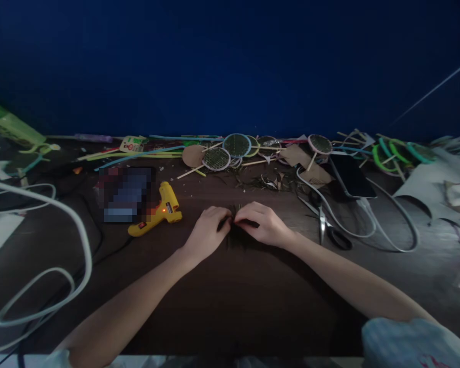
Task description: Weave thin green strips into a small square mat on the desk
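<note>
At the middle of the dark table, my left hand [210, 227] and my right hand [263, 223] meet fingertip to fingertip. Both are closed in a pinch on dark thin strips [233, 210], whose ends poke up between the fingers. The strips are dim and mostly covered by my hands, so their exact kind cannot be made out. To the left of my left hand lies a yellow hot glue gun [157, 210] with an orange light glowing on it. Scissors [322, 221] with black handles lie open to the right of my right hand.
Small round mesh paddles [236, 146] on sticks line the back, among dark scraps [272, 180] and cardboard [310, 166]. A phone [352, 176] with a white cable lies right. A blurred-out screen [128, 194] is left, and a thick white cable [85, 245] loops nearer me.
</note>
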A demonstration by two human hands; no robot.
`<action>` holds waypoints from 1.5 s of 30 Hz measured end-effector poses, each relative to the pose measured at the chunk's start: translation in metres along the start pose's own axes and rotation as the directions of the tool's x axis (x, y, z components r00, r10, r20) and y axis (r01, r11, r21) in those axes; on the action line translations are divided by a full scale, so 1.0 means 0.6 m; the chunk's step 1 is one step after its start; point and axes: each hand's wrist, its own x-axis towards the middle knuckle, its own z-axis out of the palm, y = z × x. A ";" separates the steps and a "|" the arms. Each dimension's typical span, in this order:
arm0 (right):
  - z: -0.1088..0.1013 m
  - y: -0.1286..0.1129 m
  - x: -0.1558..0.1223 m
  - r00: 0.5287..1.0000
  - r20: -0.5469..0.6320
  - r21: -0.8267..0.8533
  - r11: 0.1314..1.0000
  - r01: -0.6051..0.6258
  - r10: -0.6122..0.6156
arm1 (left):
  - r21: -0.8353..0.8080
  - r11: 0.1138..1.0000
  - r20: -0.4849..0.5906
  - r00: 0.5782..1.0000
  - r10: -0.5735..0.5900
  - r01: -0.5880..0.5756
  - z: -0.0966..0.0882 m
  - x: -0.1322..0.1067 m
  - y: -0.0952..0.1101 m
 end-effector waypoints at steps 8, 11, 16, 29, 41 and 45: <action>-0.005 -0.001 -0.003 0.998 0.034 -0.021 0.998 0.060 -0.059 | -0.023 1.000 0.000 1.000 -0.008 0.008 0.001 0.001 0.000; -0.006 -0.002 -0.002 0.998 0.027 -0.030 0.997 0.064 -0.063 | -0.016 1.000 -0.001 1.000 -0.010 0.010 0.001 0.001 0.001; -0.007 -0.001 -0.005 0.996 0.011 -0.033 0.996 0.084 -0.084 | -0.011 1.000 -0.001 1.000 -0.007 0.007 -0.001 0.002 0.002; -0.007 -0.001 -0.005 0.992 -0.031 -0.105 0.987 0.119 -0.122 | 0.013 1.000 0.049 0.998 0.026 -0.026 0.005 0.002 -0.004; -0.032 -0.002 0.012 0.815 -0.045 -0.143 0.804 -0.578 0.578 | 0.060 0.997 0.028 0.999 0.038 -0.039 0.008 -0.002 -0.004; -0.037 -0.001 0.014 0.770 0.060 -0.181 0.766 -0.617 0.635 | 0.061 0.998 0.011 1.000 0.024 -0.024 0.009 -0.003 -0.005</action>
